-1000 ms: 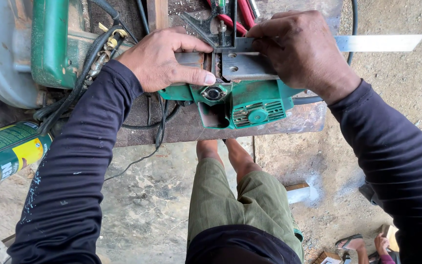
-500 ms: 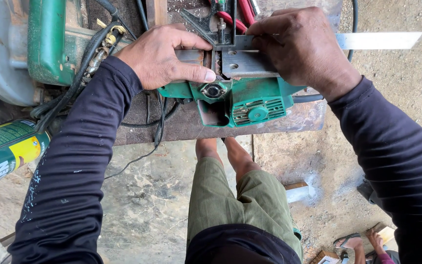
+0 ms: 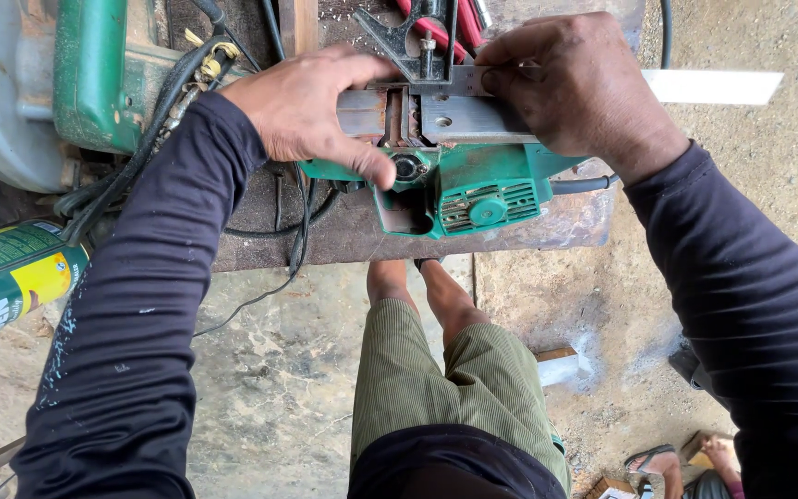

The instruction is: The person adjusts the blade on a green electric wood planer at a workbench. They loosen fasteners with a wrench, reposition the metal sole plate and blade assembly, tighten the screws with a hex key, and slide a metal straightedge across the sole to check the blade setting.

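Observation:
A green electric planer lies upside down on a worn wooden bench, its metal sole plate facing up. My left hand grips the planer's left end, thumb beside the round knob. My right hand presses a steel ruler flat across the sole plate; the ruler's free end sticks out to the right. A black square head sits on the ruler between my hands.
A green and grey machine with black cables stands at the bench's left. A green and yellow tin lies lower left. Red-handled tools lie at the back. Concrete floor, a small wood block and another person's sandalled foot are below.
Both hands, the planer and the ruler stay as they were. Only the view has shifted a little.

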